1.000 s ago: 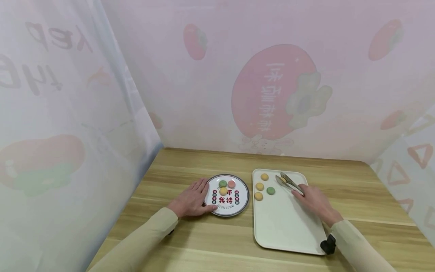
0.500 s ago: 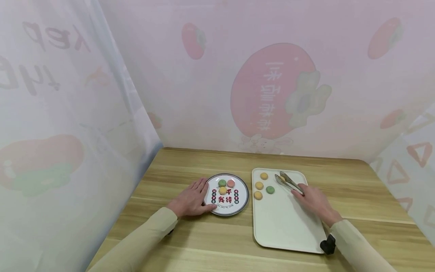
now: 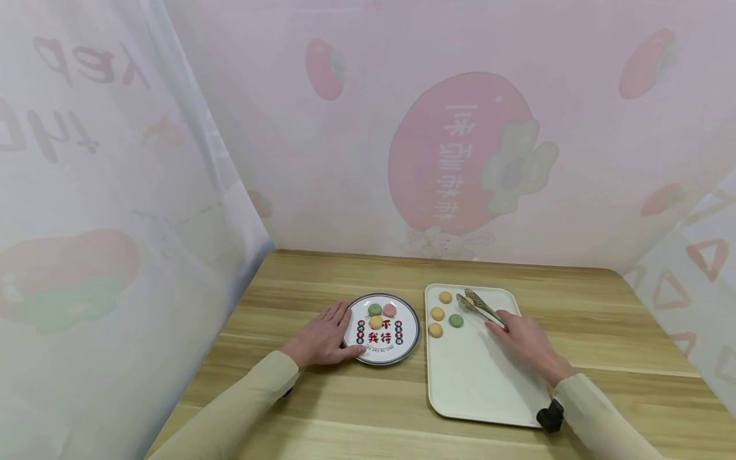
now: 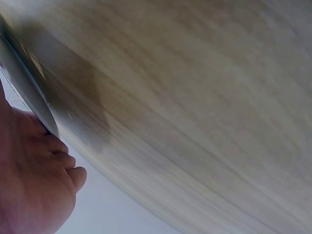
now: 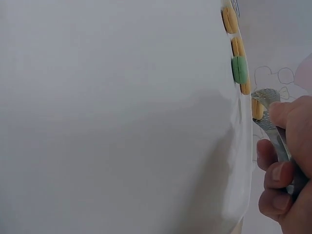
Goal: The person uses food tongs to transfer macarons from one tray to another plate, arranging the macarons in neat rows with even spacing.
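Tongs (image 3: 480,308) lie on the cream tray (image 3: 477,383), gripped by your right hand (image 3: 520,342), tips near the green macaron (image 3: 456,320). Your left hand (image 3: 322,338) rests flat and relaxed against the round plate (image 3: 402,348).

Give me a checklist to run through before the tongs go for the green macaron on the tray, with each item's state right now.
1. Right hand grips the metal tongs: ok, fingers curl round the handles in the right wrist view.
2. Tong tips apart: ok, two tips show separately in the head view.
3. Tongs carry nothing: cannot tell; a yellow piece sits right at the tip in the right wrist view.
4. Green macaron free on the rectangular cream tray: ok, apart from the three yellow macarons beside it.
5. Left hand steadies the round printed plate: ok, it touches the rim.
6. Room on the plate: ok, three macarons at its far side.
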